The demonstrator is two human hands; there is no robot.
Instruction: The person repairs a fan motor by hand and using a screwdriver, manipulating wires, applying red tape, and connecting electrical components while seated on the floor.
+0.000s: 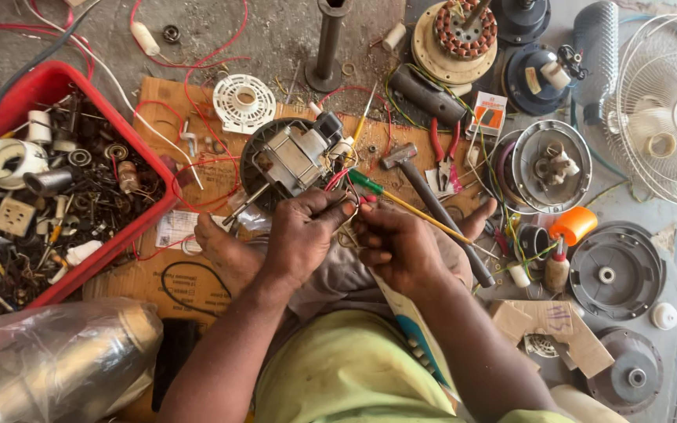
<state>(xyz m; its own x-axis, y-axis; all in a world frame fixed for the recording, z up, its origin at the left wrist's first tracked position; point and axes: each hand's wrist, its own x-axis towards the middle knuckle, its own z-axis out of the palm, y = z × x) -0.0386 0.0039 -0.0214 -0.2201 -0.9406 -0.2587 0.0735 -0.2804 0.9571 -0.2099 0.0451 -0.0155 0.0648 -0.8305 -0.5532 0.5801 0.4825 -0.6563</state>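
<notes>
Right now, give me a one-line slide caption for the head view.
Both hands, left hand and right hand, work wires beside a fan motor amid scattered parts.

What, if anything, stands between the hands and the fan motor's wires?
Nothing visible. The left hand and right hand already pinch the wires that run from the fan motor. A green-handled screwdriver lies just beyond the fingertips, not between.

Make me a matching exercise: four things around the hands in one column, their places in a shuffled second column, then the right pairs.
1. fan motor
2. red tray
3. hammer
4. fan guard

A. far right edge of the picture
B. left side, full of small parts
C. just above the left hand
D. right of the right hand, handle running down-right

Pairs: 1-C, 2-B, 3-D, 4-A
</notes>
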